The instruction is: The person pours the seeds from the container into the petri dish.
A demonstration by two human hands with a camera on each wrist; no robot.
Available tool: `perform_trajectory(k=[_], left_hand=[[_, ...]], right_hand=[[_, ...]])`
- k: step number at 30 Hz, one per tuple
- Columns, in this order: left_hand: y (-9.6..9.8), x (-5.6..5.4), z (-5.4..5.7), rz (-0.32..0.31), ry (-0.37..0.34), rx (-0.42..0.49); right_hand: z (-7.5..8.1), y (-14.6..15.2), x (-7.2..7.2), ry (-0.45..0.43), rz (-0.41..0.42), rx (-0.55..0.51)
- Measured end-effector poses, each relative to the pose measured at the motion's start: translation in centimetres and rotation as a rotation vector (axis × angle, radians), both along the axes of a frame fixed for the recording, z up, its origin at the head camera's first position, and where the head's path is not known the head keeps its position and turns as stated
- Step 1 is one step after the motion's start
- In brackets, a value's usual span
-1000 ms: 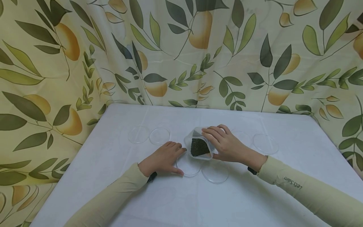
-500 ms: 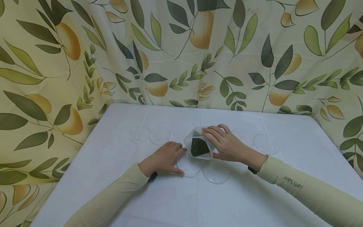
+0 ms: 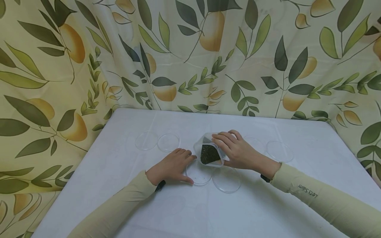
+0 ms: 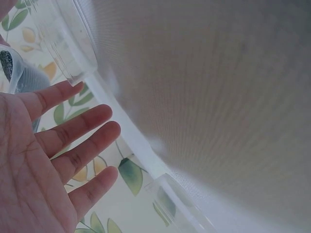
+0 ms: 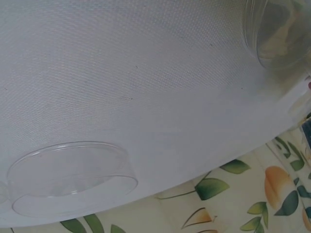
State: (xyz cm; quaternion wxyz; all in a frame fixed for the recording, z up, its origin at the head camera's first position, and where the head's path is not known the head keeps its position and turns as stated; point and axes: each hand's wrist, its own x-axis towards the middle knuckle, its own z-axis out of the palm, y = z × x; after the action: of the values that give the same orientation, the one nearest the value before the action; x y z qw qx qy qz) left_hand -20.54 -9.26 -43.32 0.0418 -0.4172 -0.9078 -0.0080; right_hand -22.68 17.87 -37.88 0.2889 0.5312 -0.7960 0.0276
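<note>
My right hand grips a clear plastic tub from its right side, tilted with its mouth facing me. Dark greenish-black grainy material fills the tub's lower part. Under the tub's front rim is a round clear dish, partly covered by it. The left hand lies at that dish's left side, thumb and fingers spread around its edge. In the left wrist view, the straight index fingertip touches the clear dish wall, and the other fingers are extended. The right hand's grip is out of sight in its wrist view.
A second clear dish stands just right of the first. Two more clear dishes sit at the back left, and another clear dish at the back right beside a faint one. A white cloth covers the table; a printed curtain hangs behind.
Both hands and the tub hold almost the same place. The whole view shifts very slightly.
</note>
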Motion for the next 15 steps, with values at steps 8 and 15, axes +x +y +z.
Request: perform_trajectory(k=[8,15], left_hand=[[-0.04,0.03,-0.03,0.0,-0.002,0.004],[-0.01,0.14,0.18,0.0,-0.014,0.012]], right_hand=[[0.18,-0.01,0.09,0.008,-0.002,0.013],[0.21,0.0,0.09,0.005,-0.003,0.015]])
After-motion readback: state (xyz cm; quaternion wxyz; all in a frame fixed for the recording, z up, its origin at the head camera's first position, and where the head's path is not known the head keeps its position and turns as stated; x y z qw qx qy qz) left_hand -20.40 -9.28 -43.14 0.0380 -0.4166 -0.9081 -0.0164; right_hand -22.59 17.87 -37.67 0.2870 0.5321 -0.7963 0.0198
